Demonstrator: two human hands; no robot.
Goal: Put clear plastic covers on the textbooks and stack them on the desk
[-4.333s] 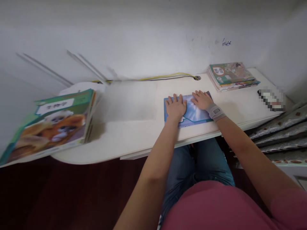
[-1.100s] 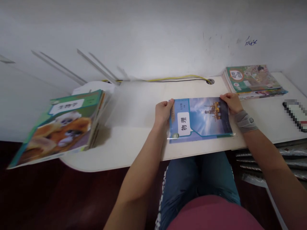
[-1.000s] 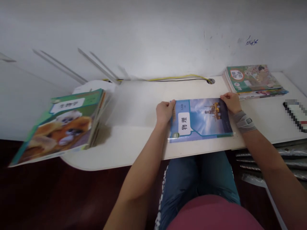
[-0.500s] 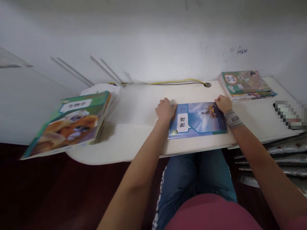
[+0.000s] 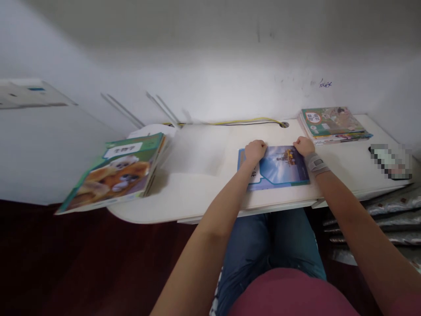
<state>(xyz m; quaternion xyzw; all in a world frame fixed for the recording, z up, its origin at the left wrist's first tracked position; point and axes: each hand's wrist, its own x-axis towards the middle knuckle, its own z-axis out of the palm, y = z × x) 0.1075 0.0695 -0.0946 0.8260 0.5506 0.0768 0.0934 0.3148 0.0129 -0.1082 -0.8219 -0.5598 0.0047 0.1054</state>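
A blue book (image 5: 282, 169) with an oil rig on its cover lies flat on the white desk (image 5: 197, 193), in front of my body. My left hand (image 5: 256, 151) rests over the book's upper left part, fingers curled, hiding part of the title. At the upper right corner of the book is my right hand (image 5: 304, 146), closed, with its fingertips at the edge. A band (image 5: 317, 163) circles my right wrist. Whether either hand pinches the cover or pages is too small to make out.
On the left, a stack of books (image 5: 123, 169) juts past the desk's rounded end. A second stack (image 5: 333, 122) sits at the back right, near a blurred-out phone (image 5: 390, 161). Yellow and black cables (image 5: 237, 121) run along the wall.
My left hand has moved right, from the book's left edge onto its upper part. My right hand stays at the upper right corner. The view has shifted slightly.
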